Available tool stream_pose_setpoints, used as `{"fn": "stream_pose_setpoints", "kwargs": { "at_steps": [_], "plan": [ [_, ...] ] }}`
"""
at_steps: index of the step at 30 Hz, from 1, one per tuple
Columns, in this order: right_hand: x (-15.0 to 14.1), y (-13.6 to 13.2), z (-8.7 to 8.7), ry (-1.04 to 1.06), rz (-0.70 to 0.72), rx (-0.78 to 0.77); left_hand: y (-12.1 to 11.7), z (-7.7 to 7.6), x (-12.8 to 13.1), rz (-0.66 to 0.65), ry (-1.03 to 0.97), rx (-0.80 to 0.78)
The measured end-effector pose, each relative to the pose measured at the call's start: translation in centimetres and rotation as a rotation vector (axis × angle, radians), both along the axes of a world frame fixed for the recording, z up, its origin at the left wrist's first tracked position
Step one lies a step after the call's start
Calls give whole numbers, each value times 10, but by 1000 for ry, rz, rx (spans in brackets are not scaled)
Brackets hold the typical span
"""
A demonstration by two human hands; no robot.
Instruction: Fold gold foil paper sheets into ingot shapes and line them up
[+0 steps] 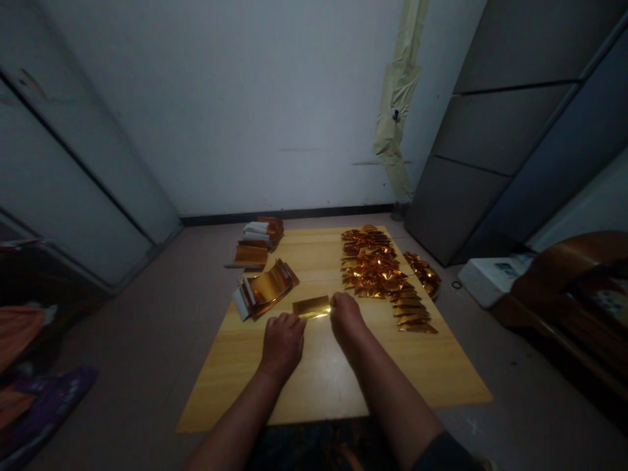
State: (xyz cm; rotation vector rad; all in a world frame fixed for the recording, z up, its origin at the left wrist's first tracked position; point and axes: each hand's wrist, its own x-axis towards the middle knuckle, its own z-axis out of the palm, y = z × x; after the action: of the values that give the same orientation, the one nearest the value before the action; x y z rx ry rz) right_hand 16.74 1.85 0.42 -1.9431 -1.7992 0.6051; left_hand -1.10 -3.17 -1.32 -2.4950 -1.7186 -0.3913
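Right hand (pixel 347 315) pinches gold sheet (pixel 312 306) by its right end, left hand (pixel 283 340) curled at its near-left corner, grip unclear — stack (pixel 267 286) left of sheet, folds (pixel 375 267) right.

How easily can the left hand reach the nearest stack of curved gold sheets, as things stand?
Probably yes: the left hand is close to the stack, and nothing seems to stand between them. It would likely have to leave the single gold sheet, whose near left corner it appears to touch.
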Motion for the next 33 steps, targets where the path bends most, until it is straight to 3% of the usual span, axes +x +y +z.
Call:
{"fn": "stream_pose_setpoints", "kwargs": {
  "at_steps": [9, 16, 24, 33],
  "plan": [
    [4, -2, -2, -4, 23, 5, 11, 7, 10, 67, -62, 22],
    [7, -3, 3, 38, 29, -27, 24, -4, 13, 118, -76, 36],
    [6, 2, 4, 56, 7, -79, 22, -6, 13, 97, -106, 34],
    [9, -4, 5, 118, 36, -35, 14, 0, 12, -47, -141, 63]
  ]
}}
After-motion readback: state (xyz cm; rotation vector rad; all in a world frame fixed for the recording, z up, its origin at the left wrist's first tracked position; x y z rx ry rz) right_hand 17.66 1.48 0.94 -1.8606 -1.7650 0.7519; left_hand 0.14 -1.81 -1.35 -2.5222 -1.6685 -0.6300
